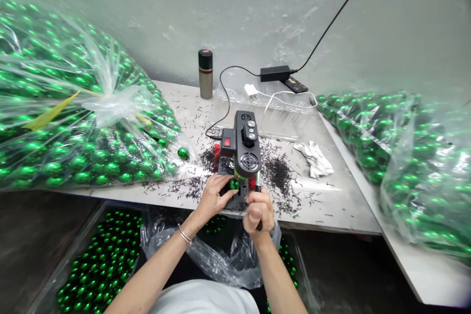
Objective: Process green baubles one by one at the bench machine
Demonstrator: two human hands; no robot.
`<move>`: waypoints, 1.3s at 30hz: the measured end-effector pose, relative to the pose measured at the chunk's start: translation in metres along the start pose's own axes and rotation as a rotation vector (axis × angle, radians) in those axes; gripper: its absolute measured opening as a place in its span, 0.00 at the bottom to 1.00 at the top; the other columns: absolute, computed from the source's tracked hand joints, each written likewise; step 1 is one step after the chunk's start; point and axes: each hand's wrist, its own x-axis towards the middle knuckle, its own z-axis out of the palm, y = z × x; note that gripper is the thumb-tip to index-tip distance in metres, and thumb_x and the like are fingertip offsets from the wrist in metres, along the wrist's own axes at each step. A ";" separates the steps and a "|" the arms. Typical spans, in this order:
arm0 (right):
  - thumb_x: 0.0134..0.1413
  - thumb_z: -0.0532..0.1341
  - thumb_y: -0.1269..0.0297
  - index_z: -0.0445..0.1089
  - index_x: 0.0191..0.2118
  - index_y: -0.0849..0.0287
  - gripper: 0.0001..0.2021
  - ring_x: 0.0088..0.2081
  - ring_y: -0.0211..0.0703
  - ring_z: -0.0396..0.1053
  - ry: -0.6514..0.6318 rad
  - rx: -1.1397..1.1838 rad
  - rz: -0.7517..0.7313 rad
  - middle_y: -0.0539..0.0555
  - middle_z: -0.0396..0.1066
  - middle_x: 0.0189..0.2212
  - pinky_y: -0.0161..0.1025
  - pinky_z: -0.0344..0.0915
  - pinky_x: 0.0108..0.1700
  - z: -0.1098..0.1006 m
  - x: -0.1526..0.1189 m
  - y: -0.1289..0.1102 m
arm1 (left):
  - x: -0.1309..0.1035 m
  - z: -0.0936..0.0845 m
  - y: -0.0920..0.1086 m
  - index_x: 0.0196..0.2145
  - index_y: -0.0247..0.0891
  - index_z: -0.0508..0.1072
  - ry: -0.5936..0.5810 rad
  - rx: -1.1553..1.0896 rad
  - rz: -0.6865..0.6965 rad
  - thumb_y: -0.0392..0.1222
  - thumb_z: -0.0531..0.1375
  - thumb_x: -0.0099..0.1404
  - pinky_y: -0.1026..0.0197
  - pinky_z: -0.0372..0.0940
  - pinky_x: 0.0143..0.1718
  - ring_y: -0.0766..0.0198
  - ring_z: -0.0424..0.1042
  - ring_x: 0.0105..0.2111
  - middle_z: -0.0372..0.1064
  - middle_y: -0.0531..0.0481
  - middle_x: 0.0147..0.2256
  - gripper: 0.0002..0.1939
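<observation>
A small black bench machine [246, 144] with a red rocker switch [227, 142] stands at the front of the table. Between thumb and fingers, my left hand [215, 195] holds a shiny green ball [234, 184] under the machine's head. My right hand [259, 210] is wrapped around the black lever handle [258, 189] at the machine's right side. Dark thin shavings [277, 172] lie scattered around the base. Another green ball [183, 152] rests on the table to the left of the machine.
A large tied plastic bag [110, 108] of green balls fills the left side; more bagged balls [405, 157] lie at right. Behind are a bottle [205, 76], a power adapter [275, 73] and a white plug [250, 91]. White gloves [314, 159] lie right. Balls [99, 260] fill a bag below.
</observation>
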 end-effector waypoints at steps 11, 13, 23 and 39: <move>0.65 0.49 0.70 0.59 0.30 0.53 0.11 0.29 0.38 0.69 -0.114 0.007 -0.098 0.47 0.64 0.27 0.42 0.70 0.37 -0.002 0.007 0.004 | 0.000 0.001 -0.004 0.44 0.44 0.80 -0.006 0.010 0.017 0.43 0.70 0.59 0.40 0.53 0.65 0.47 0.73 0.49 0.79 0.44 0.44 0.14; 0.64 0.49 0.71 0.59 0.29 0.53 0.12 0.27 0.37 0.67 -0.096 0.008 -0.076 0.47 0.64 0.26 0.41 0.68 0.35 -0.005 0.017 -0.004 | 0.002 0.001 -0.004 0.44 0.44 0.80 -0.001 0.003 0.013 0.43 0.70 0.58 0.40 0.54 0.64 0.47 0.72 0.49 0.79 0.44 0.44 0.15; 0.64 0.53 0.75 0.63 0.28 0.56 0.13 0.28 0.37 0.66 -0.071 0.012 0.137 0.49 0.66 0.25 0.38 0.62 0.30 -0.018 0.079 -0.044 | -0.042 -0.018 -0.007 0.56 0.43 0.74 -0.041 0.116 0.106 0.50 0.68 0.61 0.40 0.55 0.64 0.44 0.68 0.56 0.74 0.38 0.54 0.26; 0.62 0.52 0.78 0.61 0.26 0.56 0.14 0.28 0.37 0.67 -0.042 0.036 0.066 0.48 0.65 0.24 0.36 0.63 0.30 -0.013 0.055 -0.034 | 0.084 -0.122 -0.010 0.24 0.40 0.67 0.250 0.343 -0.296 0.35 0.68 0.56 0.54 0.66 0.50 0.45 0.72 0.50 0.73 0.44 0.32 0.12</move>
